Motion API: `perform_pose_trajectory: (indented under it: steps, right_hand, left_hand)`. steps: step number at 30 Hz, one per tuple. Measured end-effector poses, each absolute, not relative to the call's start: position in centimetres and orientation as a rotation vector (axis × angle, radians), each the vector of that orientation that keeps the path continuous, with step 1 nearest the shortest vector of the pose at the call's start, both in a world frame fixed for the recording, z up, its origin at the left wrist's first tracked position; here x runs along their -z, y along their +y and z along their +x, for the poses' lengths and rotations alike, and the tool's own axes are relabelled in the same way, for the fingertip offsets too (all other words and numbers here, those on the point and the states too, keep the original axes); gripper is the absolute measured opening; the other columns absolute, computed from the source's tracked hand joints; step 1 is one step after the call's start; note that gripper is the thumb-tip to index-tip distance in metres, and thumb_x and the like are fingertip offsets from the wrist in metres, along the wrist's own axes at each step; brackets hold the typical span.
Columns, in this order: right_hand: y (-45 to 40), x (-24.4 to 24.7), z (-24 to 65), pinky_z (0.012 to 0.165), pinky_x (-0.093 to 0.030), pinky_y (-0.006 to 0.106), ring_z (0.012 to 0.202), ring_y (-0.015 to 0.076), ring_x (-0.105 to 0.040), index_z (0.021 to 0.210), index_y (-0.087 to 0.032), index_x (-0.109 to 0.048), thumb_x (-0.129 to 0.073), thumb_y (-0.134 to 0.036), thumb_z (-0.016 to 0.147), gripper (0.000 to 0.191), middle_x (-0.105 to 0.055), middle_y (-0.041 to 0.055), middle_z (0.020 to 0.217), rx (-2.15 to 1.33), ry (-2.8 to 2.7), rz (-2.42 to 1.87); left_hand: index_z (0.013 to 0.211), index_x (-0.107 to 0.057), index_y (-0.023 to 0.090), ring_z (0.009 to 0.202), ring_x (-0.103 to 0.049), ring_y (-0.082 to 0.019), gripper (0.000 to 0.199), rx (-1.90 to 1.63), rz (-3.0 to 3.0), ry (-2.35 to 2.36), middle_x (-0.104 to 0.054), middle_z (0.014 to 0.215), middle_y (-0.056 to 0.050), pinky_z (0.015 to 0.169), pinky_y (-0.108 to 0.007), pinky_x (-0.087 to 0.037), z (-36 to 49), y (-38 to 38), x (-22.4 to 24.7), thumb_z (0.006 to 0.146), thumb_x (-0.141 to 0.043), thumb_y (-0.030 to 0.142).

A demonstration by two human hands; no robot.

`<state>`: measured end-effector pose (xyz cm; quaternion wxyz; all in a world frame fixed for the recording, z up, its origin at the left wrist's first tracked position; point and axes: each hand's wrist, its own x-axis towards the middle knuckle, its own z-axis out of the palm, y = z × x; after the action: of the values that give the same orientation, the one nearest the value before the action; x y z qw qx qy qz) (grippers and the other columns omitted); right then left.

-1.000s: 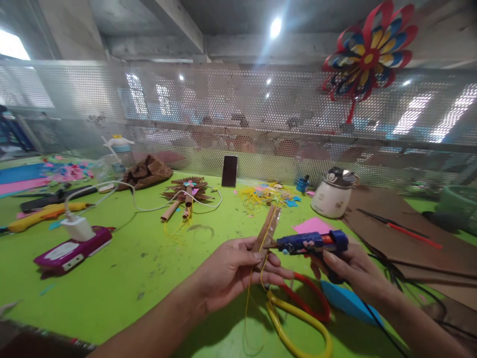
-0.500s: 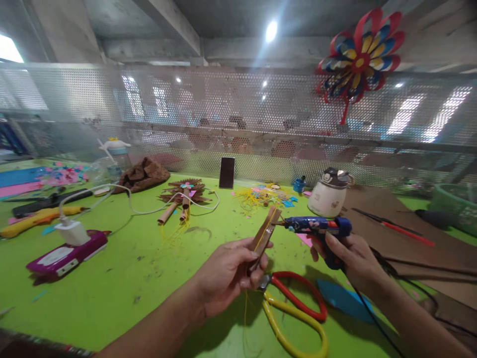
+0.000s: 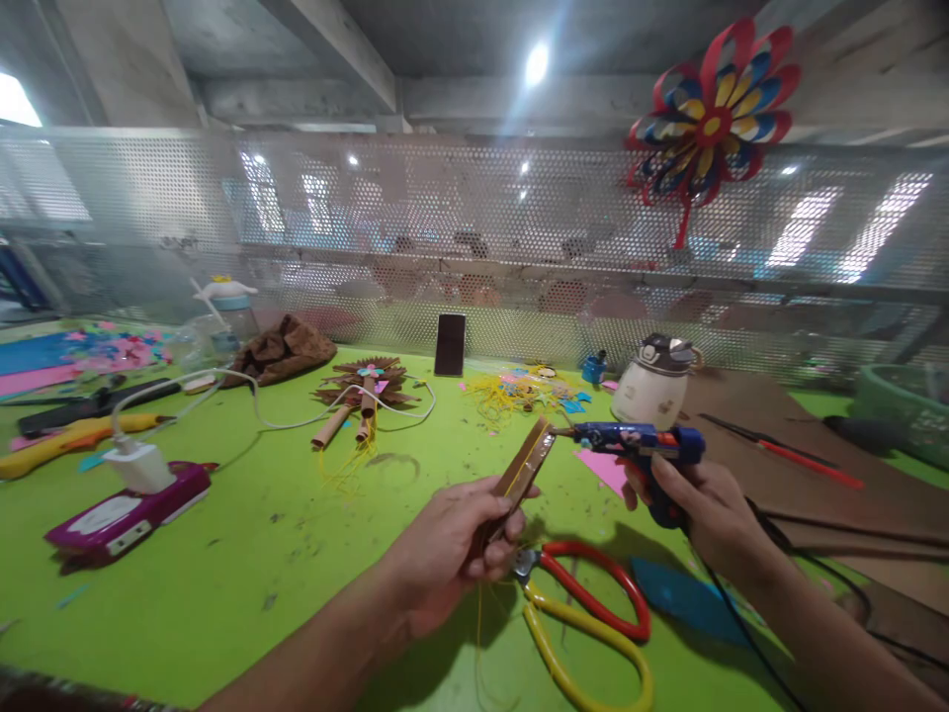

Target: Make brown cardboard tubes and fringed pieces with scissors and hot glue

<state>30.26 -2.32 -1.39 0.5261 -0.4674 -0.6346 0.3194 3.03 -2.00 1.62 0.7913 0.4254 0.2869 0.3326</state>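
Observation:
My left hand (image 3: 460, 539) is closed around a brown paper strip (image 3: 523, 467) that tilts up to the right. A yellow string runs along the strip, and glossy glue shows on its right edge. Loose string hangs below the hand. In my right hand (image 3: 704, 504) is a blue hot glue gun (image 3: 638, 442), gripped by its handle. Its nozzle points left and is very close to the strip's top end; whether they touch I cannot tell. Scissors (image 3: 593, 618) with one red and one yellow handle lie just below my left hand, their blades mostly hidden.
A brown paper flower craft (image 3: 366, 391) and a phone (image 3: 450, 344) are farther back, near yellow string scraps (image 3: 523, 393). A white jug (image 3: 652, 381) stands back right beside brown cardboard (image 3: 801, 455). A purple power strip (image 3: 129, 514) sits left; a blue paper piece (image 3: 689, 598) lies under the right arm.
The glue gun's nozzle has moved slightly right and up along the strip to its top corner. A longer shiny line of glue shows along the edge. The left hand keeps its hold.

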Motion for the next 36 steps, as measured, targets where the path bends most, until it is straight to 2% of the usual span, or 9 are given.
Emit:
perform_pose_trajectory:
  steps: [4, 9, 13, 18, 23, 25, 27, 31, 36]
  right_hand:
    - [-1.6, 1.7, 30.9, 0.057, -0.043, 0.029, 0.062, 0.018, -0.057, 0.07, -0.017, -0.06, -0.051, -0.046, 0.087, 0.035, -0.059, 0.0045, 0.066, -0.714, -1.399, -1.133]
    - [-0.2, 2.8, 30.8, 0.052, -0.04, 0.028, 0.055, 0.0177, -0.054, 0.067, -0.017, -0.06, -0.048, -0.049, 0.086, 0.039, -0.061, 0.0051, 0.06, -0.314, -1.603, -1.469]
    - [0.7, 4.1, 30.1, 0.059, -0.042, 0.031, 0.068, 0.0222, -0.057, 0.088, -0.015, -0.061, -0.048, -0.041, 0.086, 0.029, -0.063, 0.008, 0.077, -0.064, -1.924, -1.566]
    - [0.7, 4.7, 29.7, 0.078, -0.044, 0.037, 0.088, 0.0256, -0.055, 0.099, -0.015, -0.064, -0.055, -0.031, 0.081, 0.026, -0.06, 0.0109, 0.093, -0.076, -2.205, -1.577]
    - [0.1, 2.3, 30.7, 0.091, -0.043, 0.043, 0.105, 0.0288, -0.053, 0.112, -0.017, -0.063, -0.068, -0.04, 0.072, 0.046, -0.058, 0.0139, 0.114, -0.289, -2.318, -1.505]
    - [-0.2, 0.6, 30.5, 0.094, -0.042, 0.046, 0.109, 0.0301, -0.052, 0.115, -0.018, -0.061, -0.066, -0.042, 0.074, 0.048, -0.057, 0.0147, 0.12, -0.352, -2.211, -1.489]
    - [-0.5, -0.9, 29.4, 0.089, -0.046, 0.045, 0.104, 0.0283, -0.057, 0.117, -0.019, -0.06, -0.059, -0.046, 0.081, 0.045, -0.06, 0.0139, 0.118, -0.503, -2.018, -1.48]
    - [-1.4, -2.0, 24.7, 0.078, -0.053, 0.04, 0.097, 0.0257, -0.062, 0.127, -0.018, -0.048, -0.053, -0.052, 0.083, 0.056, -0.064, 0.0128, 0.109, -0.904, -1.611, -1.299]
    - [-1.9, -1.3, 19.5, 0.057, -0.053, 0.032, 0.077, 0.0227, -0.063, 0.124, -0.011, -0.044, -0.06, -0.055, 0.076, 0.067, -0.064, 0.0086, 0.087, -0.957, -1.322, -1.246]
  left_hand:
    - [0.1, -0.057, 0.011, 0.045, -0.026, -0.003, 0.023, -0.704, 0.919, 0.612, -0.044, 0.066, 0.003, 0.041, -0.018, -0.012, 2.9, -1.9, -1.5, 0.08, -0.048, 0.017]
    - [0.1, -0.057, 0.012, 0.044, -0.028, -0.003, 0.023, -0.731, 0.981, 0.622, -0.045, 0.067, 0.003, 0.041, -0.02, -0.012, 2.6, -1.6, -1.6, 0.08, -0.047, 0.018]
    - [0.099, -0.056, 0.012, 0.044, -0.027, -0.003, 0.022, -0.772, 1.039, 0.643, -0.044, 0.067, 0.004, 0.041, -0.021, -0.011, 2.4, -1.4, -1.8, 0.081, -0.048, 0.022]
    - [0.098, -0.056, 0.012, 0.044, -0.027, -0.004, 0.025, -0.774, 1.09, 0.682, -0.042, 0.065, 0.004, 0.044, -0.022, -0.012, 2.5, -1.2, -1.8, 0.077, -0.047, 0.023]
    - [0.093, -0.055, 0.012, 0.044, -0.027, -0.004, 0.022, -0.77, 1.137, 0.711, -0.042, 0.063, 0.004, 0.045, -0.022, -0.014, 2.8, -1.3, -1.7, 0.076, -0.044, 0.022]
    - [0.088, -0.054, 0.013, 0.044, -0.029, -0.004, 0.018, -0.777, 1.192, 0.729, -0.043, 0.063, 0.004, 0.045, -0.021, -0.017, 3.1, -1.4, -1.5, 0.076, -0.043, 0.021]
    - [0.085, -0.053, 0.014, 0.044, -0.029, -0.005, 0.015, -0.78, 1.273, 0.756, -0.042, 0.06, 0.004, 0.045, -0.021, -0.019, 3.4, -1.6, -1.3, 0.077, -0.041, 0.019]
    - [0.088, -0.054, 0.015, 0.047, -0.03, -0.009, 0.018, -0.851, 1.503, 0.829, -0.038, 0.058, 0.005, 0.047, -0.023, -0.025, 3.8, -1.6, -0.6, 0.082, -0.039, 0.02]
    - [0.108, -0.057, 0.017, 0.07, -0.049, -0.016, 0.029, -0.969, 1.9, 0.961, -0.058, 0.08, -0.005, 0.065, -0.029, -0.035, 3.7, -1.7, 0.3, 0.087, -0.037, 0.02]
